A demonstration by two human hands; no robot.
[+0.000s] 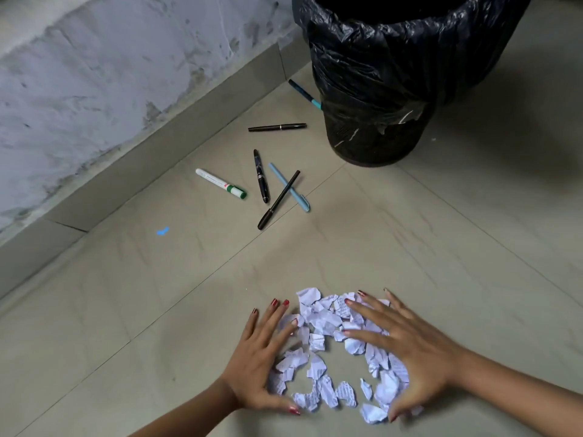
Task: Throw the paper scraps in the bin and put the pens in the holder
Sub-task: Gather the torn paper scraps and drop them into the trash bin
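Observation:
Several torn white paper scraps (pixel 321 324) lie in a loose pile on the tiled floor near me. My left hand (pixel 263 357) lies flat with fingers spread against the pile's left edge. My right hand (pixel 407 345) rests spread over its right side, covering some scraps. Neither hand holds anything. Farther off lie a white marker with a green cap (pixel 220 183), a black fountain pen (pixel 261 176), a thin black pen (pixel 279 199) crossing a light blue pen (pixel 296 197), another black pen (pixel 277 127) and a teal pen (pixel 303 93) partly behind the bin. The bin (pixel 378 99) has a black liner.
A grey stained wall (pixel 94 89) with a skirting board (pixel 151 152) runs along the left. A small blue mark (pixel 162 230) is on the floor tiles (pixel 441 231). No pen holder is in view.

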